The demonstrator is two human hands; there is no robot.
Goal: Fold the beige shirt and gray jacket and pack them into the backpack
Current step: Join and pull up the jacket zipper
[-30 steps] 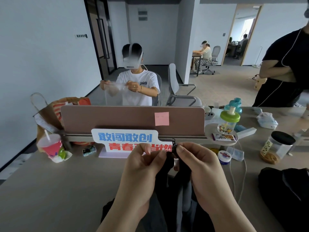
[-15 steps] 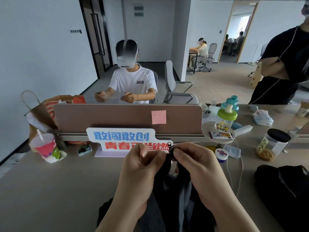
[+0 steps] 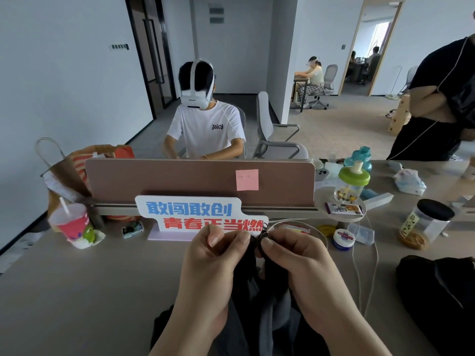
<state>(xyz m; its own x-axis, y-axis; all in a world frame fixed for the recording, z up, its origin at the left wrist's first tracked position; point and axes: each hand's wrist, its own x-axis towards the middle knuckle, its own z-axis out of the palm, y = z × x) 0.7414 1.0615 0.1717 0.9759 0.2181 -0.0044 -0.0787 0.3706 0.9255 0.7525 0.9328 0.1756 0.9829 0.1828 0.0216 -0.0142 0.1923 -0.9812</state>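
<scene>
Above the near middle of the table [image 3: 90, 291], the gray jacket [image 3: 275, 317] is held up by its top edge. One side of its opening is pinched between the thumb and curled fingers of the left hand [image 3: 213, 265]. The other side is pinched by the right hand [image 3: 300, 263], just under the zipper pull [image 3: 263, 233]. The jacket's lower part is draped toward the table's near edge. A black backpack [image 3: 437, 299] is seen well apart on the right.

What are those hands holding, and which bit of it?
Both the left hand and right hand pinch the dark gray jacket at its top edge, beside what looks like its zipper pull.
</scene>
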